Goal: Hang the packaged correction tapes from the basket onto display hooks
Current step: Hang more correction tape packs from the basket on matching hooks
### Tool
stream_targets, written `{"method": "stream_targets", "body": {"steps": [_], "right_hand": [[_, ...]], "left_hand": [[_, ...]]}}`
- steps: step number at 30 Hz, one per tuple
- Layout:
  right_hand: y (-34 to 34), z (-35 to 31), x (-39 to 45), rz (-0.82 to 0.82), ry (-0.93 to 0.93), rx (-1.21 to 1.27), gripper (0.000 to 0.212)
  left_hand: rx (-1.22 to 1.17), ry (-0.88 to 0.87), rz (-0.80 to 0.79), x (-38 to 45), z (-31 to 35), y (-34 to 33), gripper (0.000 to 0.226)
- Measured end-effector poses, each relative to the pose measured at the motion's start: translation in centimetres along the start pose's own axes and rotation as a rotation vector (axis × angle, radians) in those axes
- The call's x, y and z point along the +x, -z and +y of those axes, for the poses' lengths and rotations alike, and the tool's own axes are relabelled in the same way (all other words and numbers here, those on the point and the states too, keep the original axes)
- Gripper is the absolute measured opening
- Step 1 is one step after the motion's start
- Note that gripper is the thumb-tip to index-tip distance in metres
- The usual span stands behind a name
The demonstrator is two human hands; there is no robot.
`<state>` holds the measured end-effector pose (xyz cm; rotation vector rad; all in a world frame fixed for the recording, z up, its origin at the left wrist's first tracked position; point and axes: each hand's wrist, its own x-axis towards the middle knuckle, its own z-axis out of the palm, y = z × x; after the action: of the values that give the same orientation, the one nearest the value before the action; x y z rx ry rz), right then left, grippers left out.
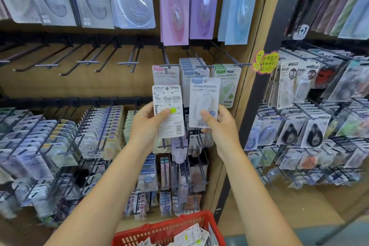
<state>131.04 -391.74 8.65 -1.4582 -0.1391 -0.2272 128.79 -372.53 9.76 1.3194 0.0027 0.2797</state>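
My left hand (148, 124) grips a packaged correction tape (168, 106) with its printed back and a green sticker facing me. My right hand (218, 126) pinches a second packaged correction tape (203, 102), front side out, with a blue header card. Both packs are held up just below the display hooks (199, 66), where pink-, blue- and green-headed packs hang. The red basket (159, 229) sits at the bottom of the view with several more packs inside.
A row of bare black hooks (79, 62) runs along the wooden panel to the left. Fuller racks of packaged goods fill the lower left (60, 146) and the right shelving bay (309, 116). Large carded items hang along the top.
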Motion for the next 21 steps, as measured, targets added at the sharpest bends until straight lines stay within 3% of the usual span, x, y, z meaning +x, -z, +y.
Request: {"method": "stream_targets", "body": {"steps": [12, 16, 21], "right_hand": [[-0.8, 0.2, 1.5, -0.08, 0.04, 0.037, 0.018], [-1.2, 0.0, 2.6, -0.019, 0.017, 0.014, 0.007], [-2.1, 0.5, 3.9, 0.086, -0.101, 0.027, 0.025]], "left_hand": [[0.009, 0.019, -0.007, -0.4, 0.6, 0.7, 0.028], [0.002, 0.015, -0.012, -0.4, 0.7, 0.3, 0.028], [0.004, -0.009, -0.017, 0.0, 1.0, -0.1, 0.031]]}}
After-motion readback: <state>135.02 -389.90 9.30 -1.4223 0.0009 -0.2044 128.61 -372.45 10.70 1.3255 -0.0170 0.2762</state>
